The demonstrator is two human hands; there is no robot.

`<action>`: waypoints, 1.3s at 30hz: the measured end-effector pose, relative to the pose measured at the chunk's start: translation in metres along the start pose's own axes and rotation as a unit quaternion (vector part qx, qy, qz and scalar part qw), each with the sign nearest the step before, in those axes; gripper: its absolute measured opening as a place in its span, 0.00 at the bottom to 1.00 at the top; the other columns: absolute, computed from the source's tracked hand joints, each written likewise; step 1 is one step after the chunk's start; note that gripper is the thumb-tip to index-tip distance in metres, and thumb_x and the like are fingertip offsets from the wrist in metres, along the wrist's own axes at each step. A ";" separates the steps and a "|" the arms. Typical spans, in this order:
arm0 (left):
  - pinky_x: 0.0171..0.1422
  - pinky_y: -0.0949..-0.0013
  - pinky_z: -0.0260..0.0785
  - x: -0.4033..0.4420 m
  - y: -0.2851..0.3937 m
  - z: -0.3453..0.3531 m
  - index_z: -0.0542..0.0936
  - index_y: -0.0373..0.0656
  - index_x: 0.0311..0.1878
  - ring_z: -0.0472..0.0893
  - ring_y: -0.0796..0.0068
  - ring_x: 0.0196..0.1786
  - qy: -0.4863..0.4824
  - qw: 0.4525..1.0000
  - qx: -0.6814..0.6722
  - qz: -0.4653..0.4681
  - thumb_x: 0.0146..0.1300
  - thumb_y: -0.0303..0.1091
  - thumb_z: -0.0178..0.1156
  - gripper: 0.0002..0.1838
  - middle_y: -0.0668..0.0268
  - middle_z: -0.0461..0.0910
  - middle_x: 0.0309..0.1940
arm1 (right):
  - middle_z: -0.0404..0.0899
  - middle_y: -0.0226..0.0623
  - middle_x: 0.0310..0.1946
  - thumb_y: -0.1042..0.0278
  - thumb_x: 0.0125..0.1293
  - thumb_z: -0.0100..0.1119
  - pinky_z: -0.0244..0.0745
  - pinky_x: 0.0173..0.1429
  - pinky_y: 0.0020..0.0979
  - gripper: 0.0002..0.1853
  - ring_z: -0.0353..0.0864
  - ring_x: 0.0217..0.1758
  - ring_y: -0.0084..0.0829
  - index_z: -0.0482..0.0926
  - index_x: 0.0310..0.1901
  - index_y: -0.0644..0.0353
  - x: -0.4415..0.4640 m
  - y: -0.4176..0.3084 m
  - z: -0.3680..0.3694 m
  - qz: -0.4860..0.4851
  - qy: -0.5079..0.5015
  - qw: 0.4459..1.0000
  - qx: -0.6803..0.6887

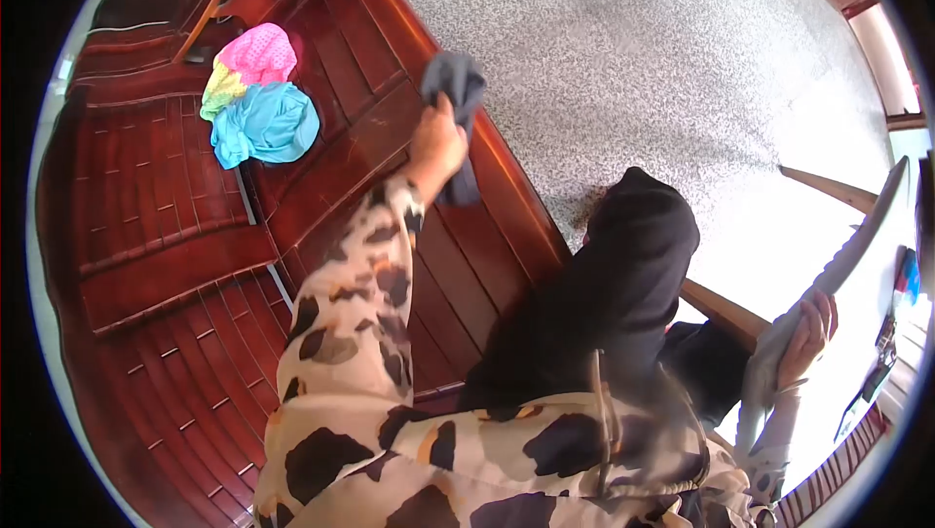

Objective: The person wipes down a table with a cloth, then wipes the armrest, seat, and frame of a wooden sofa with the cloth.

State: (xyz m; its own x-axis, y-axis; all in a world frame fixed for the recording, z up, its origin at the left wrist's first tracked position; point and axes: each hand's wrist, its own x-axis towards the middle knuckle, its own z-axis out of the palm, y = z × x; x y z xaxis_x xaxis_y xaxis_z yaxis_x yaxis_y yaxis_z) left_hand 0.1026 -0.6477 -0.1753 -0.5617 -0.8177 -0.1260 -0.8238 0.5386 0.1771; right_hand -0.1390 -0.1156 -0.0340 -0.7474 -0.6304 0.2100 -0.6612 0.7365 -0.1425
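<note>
My left hand (440, 146) is stretched out over the dark red wooden bench, closed around a dark grey cloth (453, 78). The cloth bunches above my fingers and hangs down past them; what kind of item it is I cannot make out. At the right, my right hand (806, 341) lies along the grey edge of a white-topped board (845, 304), fingers extended. On the bench, beyond my left arm, sit a crumpled light blue cloth (268, 124) and a pink and yellow cloth (261, 56) touching it.
The wooden bench (166, 177) with slatted seat and back fills the left side. Speckled grey floor (584, 51) stretches beyond its front edge. A wooden leg (828, 187) stands by the board. Small colourful items (908, 275) lie at the board's far right.
</note>
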 end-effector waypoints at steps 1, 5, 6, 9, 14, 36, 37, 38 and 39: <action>0.45 0.56 0.72 -0.025 0.006 0.007 0.59 0.36 0.63 0.77 0.51 0.42 0.005 0.999 -0.004 0.046 0.54 0.32 0.53 0.31 0.49 0.73 0.42 | 0.72 0.44 0.53 0.74 0.63 0.39 0.52 0.68 0.43 0.14 0.58 0.66 0.46 0.77 0.40 0.66 0.001 0.003 0.001 -0.004 0.001 1.000 0.007; 0.39 0.57 0.72 -0.131 0.052 0.009 0.62 0.38 0.62 0.77 0.53 0.38 -0.054 0.984 -0.099 0.140 0.52 0.32 0.58 0.32 0.53 0.72 0.36 | 0.72 0.45 0.54 0.75 0.62 0.39 0.51 0.68 0.44 0.14 0.57 0.66 0.46 0.77 0.40 0.66 0.003 -0.005 -0.002 -0.013 -0.001 1.000 0.003; 0.38 0.58 0.72 -0.150 0.059 0.011 0.64 0.39 0.61 0.77 0.54 0.38 -0.066 0.978 -0.121 0.158 0.52 0.32 0.59 0.31 0.54 0.71 0.35 | 0.72 0.45 0.54 0.75 0.62 0.39 0.51 0.68 0.44 0.14 0.57 0.66 0.46 0.77 0.40 0.66 0.003 -0.006 -0.003 -0.013 -0.001 1.000 0.003; 0.36 0.56 0.70 -0.177 0.065 0.014 0.68 0.50 0.60 0.75 0.55 0.34 -0.052 0.949 -0.192 0.243 0.50 0.31 0.63 0.31 0.57 0.69 0.32 | 0.71 0.45 0.54 0.74 0.62 0.39 0.51 0.68 0.44 0.14 0.57 0.66 0.46 0.77 0.40 0.66 0.005 -0.009 -0.004 0.006 -0.001 1.000 0.003; 0.30 0.53 0.69 -0.082 0.049 -0.003 0.74 0.48 0.38 0.76 0.54 0.32 -0.034 0.982 -0.010 0.185 0.54 0.37 0.58 0.09 0.58 0.71 0.31 | 0.72 0.45 0.54 0.76 0.62 0.38 0.51 0.68 0.44 0.14 0.57 0.66 0.47 0.77 0.40 0.67 0.003 -0.010 -0.004 0.013 -0.011 1.000 -0.001; 0.64 0.30 0.37 -0.184 0.083 0.031 0.76 0.49 0.51 0.51 0.49 0.70 -0.053 0.965 -0.098 0.238 0.50 0.36 0.61 0.21 0.52 0.55 0.66 | 0.72 0.40 0.55 0.74 0.66 0.38 0.52 0.69 0.41 0.14 0.59 0.66 0.43 0.77 0.41 0.63 0.004 -0.011 -0.006 0.002 -0.016 1.000 -0.009; 0.64 0.29 0.38 -0.189 0.083 0.031 0.76 0.49 0.50 0.52 0.49 0.70 -0.068 0.955 -0.111 0.265 0.51 0.36 0.61 0.20 0.52 0.56 0.66 | 0.71 0.41 0.55 0.73 0.66 0.38 0.52 0.69 0.41 0.14 0.59 0.66 0.43 0.77 0.42 0.63 0.003 -0.006 -0.003 -0.008 -0.004 1.000 -0.003; 0.64 0.29 0.38 -0.184 0.079 0.032 0.76 0.49 0.50 0.52 0.49 0.70 -0.067 0.956 -0.111 0.264 0.51 0.36 0.61 0.20 0.52 0.56 0.66 | 0.71 0.41 0.55 0.73 0.66 0.38 0.52 0.69 0.41 0.14 0.58 0.66 0.43 0.77 0.42 0.64 0.002 -0.003 -0.002 -0.018 0.008 1.000 0.003; 0.63 0.33 0.44 -0.167 0.072 0.032 0.77 0.49 0.49 0.56 0.49 0.67 0.002 0.959 -0.073 0.273 0.51 0.35 0.61 0.19 0.52 0.60 0.62 | 0.71 0.41 0.55 0.73 0.66 0.38 0.52 0.69 0.41 0.14 0.58 0.66 0.43 0.77 0.42 0.64 0.002 -0.003 -0.001 -0.019 0.008 1.000 0.003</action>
State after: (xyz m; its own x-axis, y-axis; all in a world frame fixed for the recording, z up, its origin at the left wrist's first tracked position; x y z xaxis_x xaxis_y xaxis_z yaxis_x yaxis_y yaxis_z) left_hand 0.1346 -0.4661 -0.1724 -0.9056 -0.4233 0.0285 -0.3877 0.8529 0.3496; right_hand -0.1385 -0.1187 -0.0326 -0.7203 -0.6544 0.2300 -0.6898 0.7104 -0.1392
